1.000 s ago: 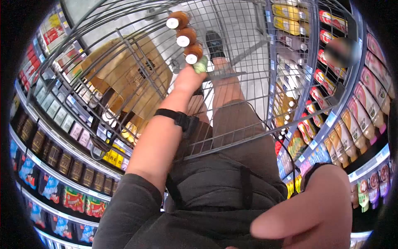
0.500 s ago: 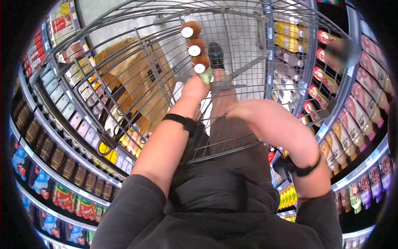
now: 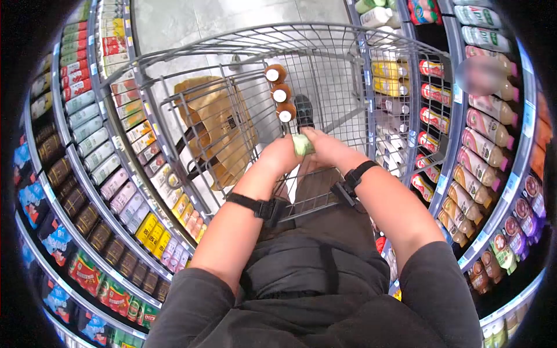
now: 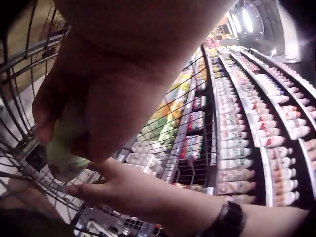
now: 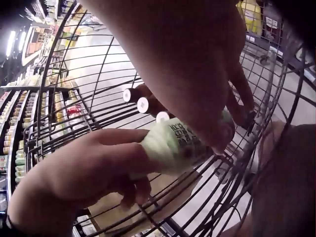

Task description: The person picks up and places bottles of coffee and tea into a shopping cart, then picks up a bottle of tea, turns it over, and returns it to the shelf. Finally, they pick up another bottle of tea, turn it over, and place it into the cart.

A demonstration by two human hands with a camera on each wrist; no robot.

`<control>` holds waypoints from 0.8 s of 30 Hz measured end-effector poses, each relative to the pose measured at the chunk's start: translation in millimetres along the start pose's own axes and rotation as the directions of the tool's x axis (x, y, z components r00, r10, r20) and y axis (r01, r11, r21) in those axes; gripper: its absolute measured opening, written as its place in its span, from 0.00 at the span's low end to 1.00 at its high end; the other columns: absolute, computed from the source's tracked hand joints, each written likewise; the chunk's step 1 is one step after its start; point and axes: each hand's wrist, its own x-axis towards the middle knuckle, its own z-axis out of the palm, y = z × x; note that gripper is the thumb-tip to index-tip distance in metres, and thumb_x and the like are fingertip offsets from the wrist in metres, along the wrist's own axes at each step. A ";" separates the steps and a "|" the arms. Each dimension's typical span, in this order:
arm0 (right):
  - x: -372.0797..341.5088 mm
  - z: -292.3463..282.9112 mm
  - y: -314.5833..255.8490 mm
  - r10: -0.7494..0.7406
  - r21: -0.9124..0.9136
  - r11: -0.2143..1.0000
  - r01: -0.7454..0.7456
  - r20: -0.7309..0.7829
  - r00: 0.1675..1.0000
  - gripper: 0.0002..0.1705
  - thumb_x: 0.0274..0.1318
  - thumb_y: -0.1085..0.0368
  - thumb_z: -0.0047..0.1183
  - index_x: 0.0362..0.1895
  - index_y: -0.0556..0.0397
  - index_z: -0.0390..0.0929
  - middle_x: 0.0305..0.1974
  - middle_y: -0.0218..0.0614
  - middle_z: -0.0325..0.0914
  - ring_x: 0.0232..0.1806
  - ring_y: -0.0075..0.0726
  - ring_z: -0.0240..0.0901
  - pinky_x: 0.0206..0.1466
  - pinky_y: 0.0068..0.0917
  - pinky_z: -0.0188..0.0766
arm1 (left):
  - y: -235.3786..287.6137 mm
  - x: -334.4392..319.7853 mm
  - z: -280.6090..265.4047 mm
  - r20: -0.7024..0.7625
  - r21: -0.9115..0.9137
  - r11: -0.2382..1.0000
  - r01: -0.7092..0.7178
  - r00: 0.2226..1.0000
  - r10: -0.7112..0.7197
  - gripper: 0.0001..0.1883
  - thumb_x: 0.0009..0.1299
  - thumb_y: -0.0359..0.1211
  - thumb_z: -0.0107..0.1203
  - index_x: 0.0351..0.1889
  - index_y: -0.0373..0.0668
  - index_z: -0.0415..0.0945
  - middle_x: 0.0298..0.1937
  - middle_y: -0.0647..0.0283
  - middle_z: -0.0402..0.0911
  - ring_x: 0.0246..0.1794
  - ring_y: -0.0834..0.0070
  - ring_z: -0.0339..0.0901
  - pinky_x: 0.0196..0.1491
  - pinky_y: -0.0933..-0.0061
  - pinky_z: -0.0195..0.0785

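A pale green bottle (image 3: 302,145) with dark printed lettering lies between my two hands, above the metal shopping cart (image 3: 310,214). My left hand (image 3: 279,155) grips one end of it, fingers wrapped round. At its other end my right hand (image 3: 331,149) holds on, with thumb and fingers on either side of the bottle (image 5: 170,145) in the right wrist view. Those hands cover much of its surface. Just beyond them, three brown bottles (image 3: 279,78) with white caps stand in a row in the cart.
Beside the cart's left side is a brown paper bag (image 3: 217,130). Shelves of cans and cartons (image 3: 87,145) run along the left, and shelves of bottles (image 3: 478,156) along the right. One foot (image 3: 303,110) shows on the grey floor (image 3: 220,23) through the wire.
My right hand has come in from the lower right and taken hold of the green bottle. The left hand has drawn the bottle nearer to me, away from the brown bottles.
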 end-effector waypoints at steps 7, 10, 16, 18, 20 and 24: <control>-50.5 -51.0 -79.5 -0.123 0.104 0.987 0.124 -0.018 0.992 0.37 0.47 0.60 0.72 0.63 0.47 0.73 0.63 0.46 0.74 0.63 0.55 0.74 0.64 0.42 0.74 | 11.8 -120.9 -52.8 -0.111 -0.038 0.990 -0.139 0.985 0.134 0.26 0.67 0.38 0.60 0.62 0.35 0.74 0.51 0.40 0.84 0.54 0.46 0.82 0.58 0.54 0.73; -90.5 -75.4 -126.2 -0.174 0.034 0.984 0.175 -0.041 0.984 0.33 0.45 0.56 0.73 0.58 0.46 0.77 0.55 0.45 0.80 0.58 0.54 0.77 0.60 0.43 0.76 | 9.3 -185.7 -75.3 -0.082 -0.225 0.939 -0.261 0.965 0.249 0.27 0.67 0.33 0.59 0.65 0.39 0.73 0.49 0.46 0.86 0.51 0.54 0.84 0.55 0.61 0.75; -172.7 -97.8 -211.1 -0.311 -0.025 0.950 0.312 0.015 0.950 0.34 0.44 0.50 0.74 0.54 0.52 0.79 0.49 0.46 0.84 0.54 0.54 0.81 0.57 0.44 0.76 | -6.8 -291.3 -81.3 -0.260 -0.201 0.865 -0.459 0.877 0.405 0.27 0.70 0.33 0.59 0.69 0.41 0.70 0.47 0.53 0.85 0.43 0.67 0.83 0.48 0.66 0.76; -194.2 -98.2 -232.9 -0.324 0.016 0.946 0.324 0.049 0.945 0.34 0.45 0.48 0.74 0.54 0.52 0.80 0.49 0.47 0.84 0.54 0.53 0.81 0.57 0.43 0.76 | -8.2 -320.6 -78.9 -0.263 -0.356 0.804 -0.476 0.877 0.402 0.24 0.73 0.31 0.58 0.68 0.43 0.71 0.39 0.63 0.82 0.28 0.81 0.76 0.33 0.75 0.73; -215.2 -90.9 -246.6 -0.343 0.133 0.934 0.331 0.083 0.936 0.35 0.50 0.45 0.72 0.55 0.53 0.80 0.49 0.48 0.86 0.53 0.51 0.82 0.58 0.38 0.75 | -10.4 -341.9 -72.9 -0.296 -0.494 0.741 -0.455 0.889 0.348 0.21 0.75 0.30 0.56 0.66 0.43 0.72 0.35 0.67 0.79 0.23 0.85 0.73 0.26 0.80 0.69; -252.3 -72.5 -265.9 -0.362 0.346 0.880 0.326 0.045 0.931 0.37 0.55 0.43 0.70 0.58 0.58 0.78 0.50 0.44 0.85 0.53 0.41 0.82 0.60 0.35 0.73 | -7.3 -370.7 -61.5 -0.422 -0.519 0.660 -0.543 0.835 0.354 0.13 0.77 0.31 0.54 0.57 0.41 0.74 0.30 0.68 0.78 0.20 0.84 0.72 0.22 0.80 0.67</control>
